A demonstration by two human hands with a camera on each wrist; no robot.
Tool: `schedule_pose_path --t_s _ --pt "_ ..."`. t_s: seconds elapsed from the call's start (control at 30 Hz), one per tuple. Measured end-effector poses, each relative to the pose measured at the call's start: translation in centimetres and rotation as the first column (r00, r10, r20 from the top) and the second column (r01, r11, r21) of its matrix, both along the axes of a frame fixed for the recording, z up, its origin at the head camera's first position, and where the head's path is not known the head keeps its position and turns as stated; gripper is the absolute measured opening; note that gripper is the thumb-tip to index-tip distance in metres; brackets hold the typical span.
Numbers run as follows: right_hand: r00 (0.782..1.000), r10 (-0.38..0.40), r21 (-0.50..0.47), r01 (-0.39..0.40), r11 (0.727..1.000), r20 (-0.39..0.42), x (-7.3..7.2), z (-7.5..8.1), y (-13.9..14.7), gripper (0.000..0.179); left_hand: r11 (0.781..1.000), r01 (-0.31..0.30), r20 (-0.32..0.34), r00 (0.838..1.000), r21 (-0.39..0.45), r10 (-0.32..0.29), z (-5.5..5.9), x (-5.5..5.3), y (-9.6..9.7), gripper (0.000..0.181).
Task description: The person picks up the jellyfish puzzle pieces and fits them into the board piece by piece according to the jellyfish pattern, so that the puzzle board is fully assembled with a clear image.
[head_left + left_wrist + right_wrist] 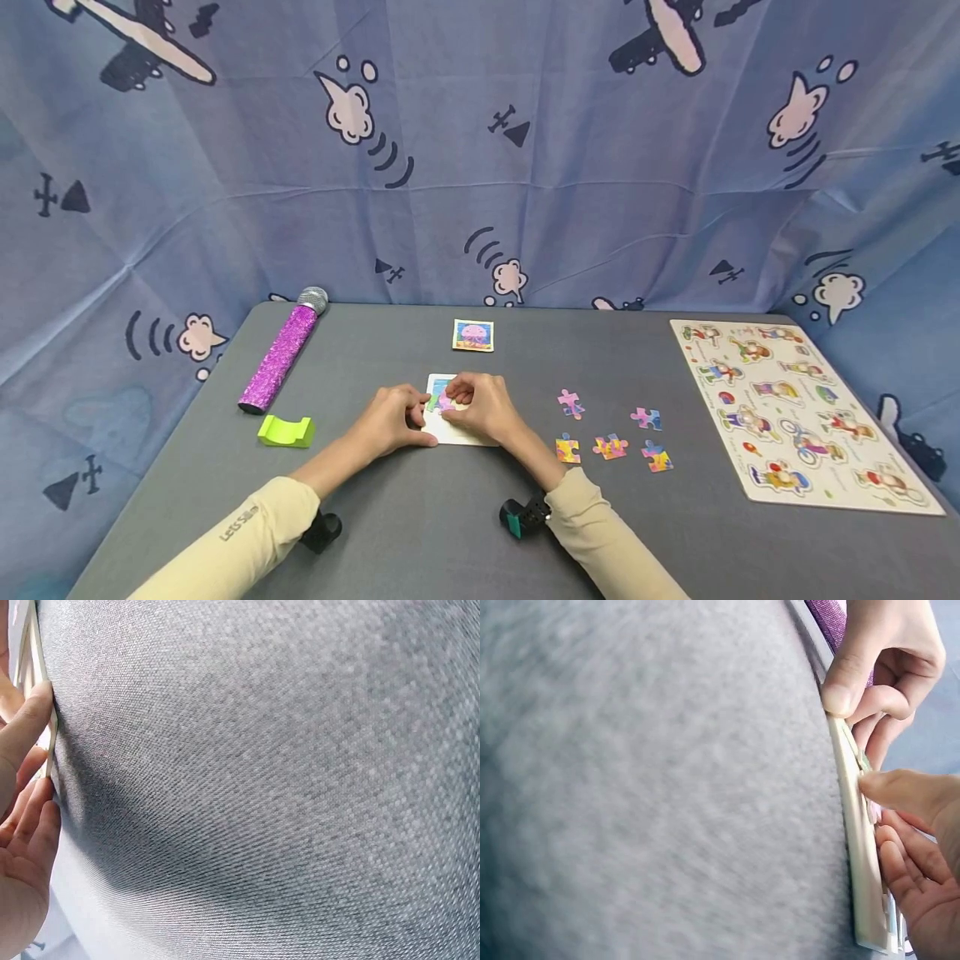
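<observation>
A small white puzzle tray (442, 432) with part of a colourful picture in it lies on the grey table in front of me. My left hand (388, 419) holds its left edge, thumb at the near corner and fingers curled along the side. Over the tray, my right hand (486, 407) pinches a pink jigsaw piece (446, 401) low against the surface; its fingers partly cover the piece. In the right wrist view the tray's pale side (864, 877) is seen edge-on. Behind the tray lies a square card (473, 335) with a pink jellyfish picture.
Several loose jigsaw pieces (611, 447) are spread to the right. Farther right lies a large picture board (795, 417). On the left are a glittery purple microphone (281, 357) and a lime-green curved block (287, 432). A blue patterned curtain (450, 167) hangs behind the table.
</observation>
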State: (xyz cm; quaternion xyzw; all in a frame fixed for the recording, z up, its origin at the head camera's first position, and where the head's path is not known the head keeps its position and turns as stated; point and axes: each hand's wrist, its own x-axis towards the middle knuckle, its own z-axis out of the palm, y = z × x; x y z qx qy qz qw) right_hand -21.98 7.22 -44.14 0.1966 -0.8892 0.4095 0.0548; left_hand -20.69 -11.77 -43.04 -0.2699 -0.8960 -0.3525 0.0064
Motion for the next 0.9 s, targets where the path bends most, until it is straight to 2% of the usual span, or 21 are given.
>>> schedule_pose_path --t_s 0.43,0.9 --pt "0.997 0.077 0.008 -0.077 0.997 0.013 0.14 0.45 0.51 0.024 1.0 0.008 -0.01 1.0 0.007 -0.008 -0.25 -0.14 -0.03 0.035" --pt "0.998 0.066 -0.036 -0.066 0.997 -0.007 0.13 0.32 0.26 0.023 1.0 0.013 -0.019 1.0 0.007 -0.013 -0.4 -0.24 -0.18 0.034"
